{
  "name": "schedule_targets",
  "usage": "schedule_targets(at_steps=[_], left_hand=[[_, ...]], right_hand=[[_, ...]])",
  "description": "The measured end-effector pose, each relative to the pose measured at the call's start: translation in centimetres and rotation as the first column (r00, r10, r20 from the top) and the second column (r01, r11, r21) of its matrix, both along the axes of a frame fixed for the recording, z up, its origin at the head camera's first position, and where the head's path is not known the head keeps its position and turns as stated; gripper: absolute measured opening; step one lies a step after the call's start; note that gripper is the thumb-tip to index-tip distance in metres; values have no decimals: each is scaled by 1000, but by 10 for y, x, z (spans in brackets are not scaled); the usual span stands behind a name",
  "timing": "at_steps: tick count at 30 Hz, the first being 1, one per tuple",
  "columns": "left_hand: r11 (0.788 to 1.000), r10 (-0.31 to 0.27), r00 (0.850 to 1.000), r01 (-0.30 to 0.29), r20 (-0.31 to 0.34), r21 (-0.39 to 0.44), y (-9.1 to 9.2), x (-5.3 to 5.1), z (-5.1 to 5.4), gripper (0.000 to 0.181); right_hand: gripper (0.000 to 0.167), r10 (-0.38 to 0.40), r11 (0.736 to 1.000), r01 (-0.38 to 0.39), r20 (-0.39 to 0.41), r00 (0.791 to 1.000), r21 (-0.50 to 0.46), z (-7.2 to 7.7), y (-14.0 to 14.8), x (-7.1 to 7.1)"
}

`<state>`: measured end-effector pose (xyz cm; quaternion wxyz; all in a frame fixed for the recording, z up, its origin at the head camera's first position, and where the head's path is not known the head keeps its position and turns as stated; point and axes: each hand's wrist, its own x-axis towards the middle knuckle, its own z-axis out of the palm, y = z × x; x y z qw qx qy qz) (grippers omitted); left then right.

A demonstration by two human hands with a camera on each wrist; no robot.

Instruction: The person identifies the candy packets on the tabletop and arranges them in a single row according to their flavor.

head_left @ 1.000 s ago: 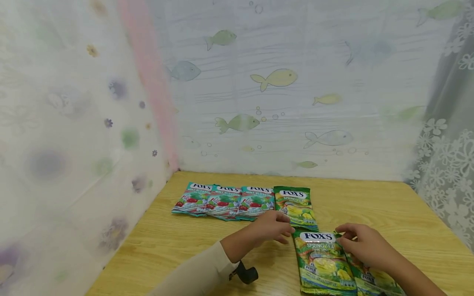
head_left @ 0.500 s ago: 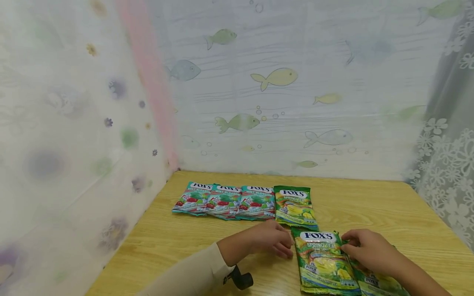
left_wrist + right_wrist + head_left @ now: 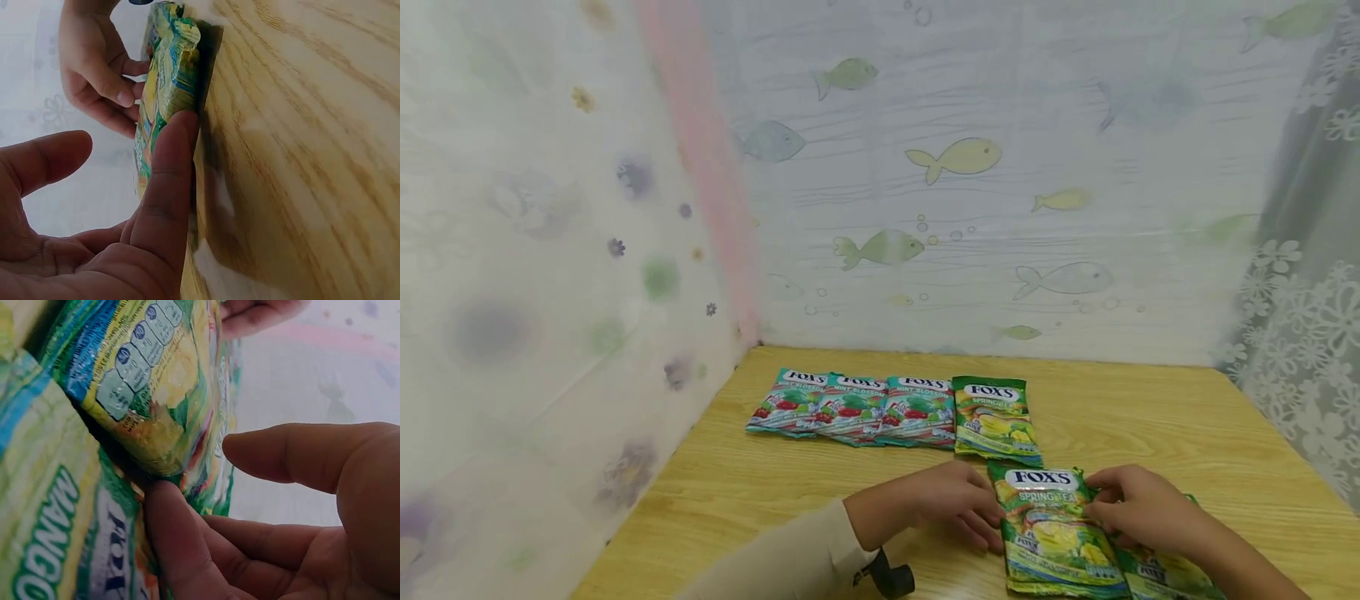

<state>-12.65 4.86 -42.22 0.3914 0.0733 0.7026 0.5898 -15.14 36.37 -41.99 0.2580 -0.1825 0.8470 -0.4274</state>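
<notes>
A green Fox's Spring Tea candy bag [image 3: 1051, 533] lies at the front of the table between both hands. My left hand [image 3: 951, 504] is at its left side; in the left wrist view, straight fingertips touch the bag's edge while the thumb stands apart. On the other side, my right hand [image 3: 1150, 512] has its fingers at the bag's right edge. Its thumb is held off, as the right wrist view shows. Partly hidden under the right hand lies another green candy bag [image 3: 56, 512], marked "MANGO".
Behind, a row holds three teal Mint Blossom bags [image 3: 920, 412], overlapping, with a green Spring Tea bag [image 3: 997, 423] at its right end. The wooden table [image 3: 1150, 408] meets a fish-print curtain at the back. A black strap piece [image 3: 891, 577] hangs from the left wrist.
My left hand has come down from the bag's upper left corner to its left side. The front bag has shifted very slightly. My right hand moved a little lower along the right edge.
</notes>
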Motion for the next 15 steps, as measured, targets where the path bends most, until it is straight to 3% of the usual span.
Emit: schedule_targets(at_steps=[15], left_hand=[[1000, 11, 1000, -10, -5, 26, 4, 4, 1, 23]], right_hand=[[66, -17, 1000, 17, -1, 1000, -18, -1, 2, 0]])
